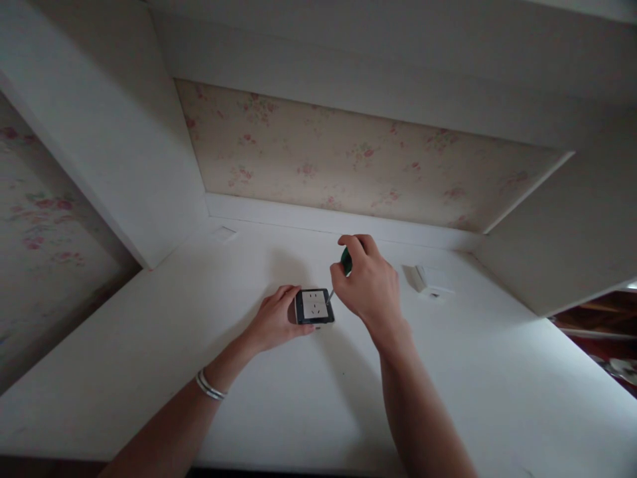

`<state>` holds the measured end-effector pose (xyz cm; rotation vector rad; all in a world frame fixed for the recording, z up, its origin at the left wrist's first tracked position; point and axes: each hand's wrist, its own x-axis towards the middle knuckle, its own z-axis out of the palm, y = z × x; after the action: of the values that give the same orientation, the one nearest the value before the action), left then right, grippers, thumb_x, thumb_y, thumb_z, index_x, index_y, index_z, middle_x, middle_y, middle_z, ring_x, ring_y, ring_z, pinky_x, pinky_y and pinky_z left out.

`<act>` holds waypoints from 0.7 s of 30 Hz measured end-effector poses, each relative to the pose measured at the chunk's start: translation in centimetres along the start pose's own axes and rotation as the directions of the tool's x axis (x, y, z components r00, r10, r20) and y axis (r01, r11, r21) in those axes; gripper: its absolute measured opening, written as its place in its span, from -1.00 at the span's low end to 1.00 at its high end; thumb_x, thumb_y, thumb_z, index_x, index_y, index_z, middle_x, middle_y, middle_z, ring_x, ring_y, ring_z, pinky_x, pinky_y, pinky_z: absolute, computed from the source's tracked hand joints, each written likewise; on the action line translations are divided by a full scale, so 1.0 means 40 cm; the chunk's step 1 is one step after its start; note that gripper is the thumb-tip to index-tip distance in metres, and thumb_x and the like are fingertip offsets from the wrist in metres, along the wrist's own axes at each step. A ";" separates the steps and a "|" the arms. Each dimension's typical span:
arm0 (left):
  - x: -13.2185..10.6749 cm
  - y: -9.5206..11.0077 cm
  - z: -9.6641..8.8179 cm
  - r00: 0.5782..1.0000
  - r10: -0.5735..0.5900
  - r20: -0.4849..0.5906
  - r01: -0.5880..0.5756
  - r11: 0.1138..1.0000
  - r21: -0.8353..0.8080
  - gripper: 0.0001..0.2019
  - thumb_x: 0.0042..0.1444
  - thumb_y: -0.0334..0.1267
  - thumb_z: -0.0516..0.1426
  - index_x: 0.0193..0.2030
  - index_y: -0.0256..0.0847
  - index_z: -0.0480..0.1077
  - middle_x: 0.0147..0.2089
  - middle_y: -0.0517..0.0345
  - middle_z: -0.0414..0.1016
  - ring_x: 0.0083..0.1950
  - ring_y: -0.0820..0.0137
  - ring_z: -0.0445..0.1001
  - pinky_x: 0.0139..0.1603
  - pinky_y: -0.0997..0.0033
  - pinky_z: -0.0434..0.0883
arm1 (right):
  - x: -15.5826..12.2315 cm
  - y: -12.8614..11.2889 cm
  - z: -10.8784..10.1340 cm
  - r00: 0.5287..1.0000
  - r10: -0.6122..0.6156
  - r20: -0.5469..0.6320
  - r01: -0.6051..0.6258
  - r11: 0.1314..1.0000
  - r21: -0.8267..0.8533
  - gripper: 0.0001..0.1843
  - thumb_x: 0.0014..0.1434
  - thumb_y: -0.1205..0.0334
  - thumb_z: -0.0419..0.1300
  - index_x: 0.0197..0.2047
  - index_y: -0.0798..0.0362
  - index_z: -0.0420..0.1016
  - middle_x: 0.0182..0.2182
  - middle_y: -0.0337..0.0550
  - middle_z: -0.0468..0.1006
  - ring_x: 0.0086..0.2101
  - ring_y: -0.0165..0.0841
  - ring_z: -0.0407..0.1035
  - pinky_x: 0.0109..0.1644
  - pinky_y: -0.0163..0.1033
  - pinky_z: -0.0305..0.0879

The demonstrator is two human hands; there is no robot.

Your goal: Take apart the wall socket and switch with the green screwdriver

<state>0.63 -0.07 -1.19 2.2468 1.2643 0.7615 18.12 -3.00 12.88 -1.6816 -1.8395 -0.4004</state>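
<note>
A small wall socket [313, 305] with a white face and dark frame lies on the white desk [249, 398]. My left hand [276, 322] grips its left side, fingers curled round the edge. My right hand [367, 282] is closed round a green-handled screwdriver [345, 261]. The thin metal shaft slants down to the socket's right edge. A bracelet circles my left wrist.
A white socket cover plate [426, 279] lies on the desk to the right of my right hand. White side panels enclose the desk left and right, with floral wallpaper [358, 159] behind. A small white plate [222, 233] sits at the back left.
</note>
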 end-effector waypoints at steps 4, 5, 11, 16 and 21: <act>-0.001 -0.003 0.001 1.000 -0.005 0.000 0.005 1.000 0.003 -0.18 -0.18 0.13 0.28 0.21 -0.15 0.16 0.17 -0.01 0.27 0.17 0.14 0.29 0.19 0.17 0.24 | 0.000 -0.004 0.001 0.997 0.075 -0.035 -0.077 0.995 -0.057 -0.78 0.20 0.12 0.03 -0.11 -0.02 0.31 -0.21 -0.18 0.47 -0.44 -0.36 0.31 -0.48 -0.26 -0.13; -0.001 -0.004 0.001 1.000 -0.002 0.000 0.002 1.000 0.002 -0.18 -0.17 0.13 0.28 0.21 -0.15 0.16 0.17 -0.01 0.27 0.17 0.14 0.29 0.19 0.17 0.25 | 0.001 -0.003 0.001 0.996 0.081 -0.033 -0.082 0.995 -0.052 -0.80 0.20 0.14 0.02 -0.12 -0.02 0.30 -0.22 -0.19 0.48 -0.45 -0.36 0.31 -0.48 -0.26 -0.14; -0.001 -0.006 0.005 1.000 0.002 -0.010 -0.002 1.000 -0.003 -0.16 -0.20 0.11 0.29 0.22 -0.15 0.16 0.16 -0.01 0.28 0.18 0.13 0.28 0.18 0.17 0.26 | 0.001 -0.003 -0.006 0.998 0.056 0.010 -0.056 0.998 0.012 -0.68 0.09 0.25 0.07 -0.04 0.00 0.24 -0.16 -0.15 0.47 -0.42 -0.34 0.32 -0.46 -0.26 -0.09; -0.001 -0.010 0.007 1.000 -0.029 0.000 0.029 1.000 0.005 -0.10 -0.21 0.14 0.28 0.26 -0.17 0.12 0.21 -0.05 0.24 0.21 0.10 0.25 0.20 0.14 0.24 | 0.002 -0.001 0.002 0.997 0.080 0.000 -0.080 0.997 0.021 -0.77 0.18 0.16 0.03 -0.08 -0.02 0.26 -0.19 -0.17 0.49 -0.42 -0.35 0.32 -0.46 -0.27 -0.09; -0.002 -0.009 0.005 1.000 -0.030 0.009 0.030 1.000 0.009 -0.11 -0.19 0.12 0.28 0.26 -0.17 0.11 0.20 -0.05 0.25 0.21 0.10 0.25 0.21 0.14 0.22 | 0.004 0.004 -0.002 0.993 0.098 -0.059 -0.093 0.992 0.086 -0.75 0.13 0.27 0.02 -0.09 0.00 0.26 -0.21 -0.16 0.48 -0.40 -0.34 0.33 -0.43 -0.27 0.00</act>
<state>0.50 0.02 -1.57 2.2302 1.2966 0.7356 18.29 -2.89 13.01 -1.6745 -1.6994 -0.3289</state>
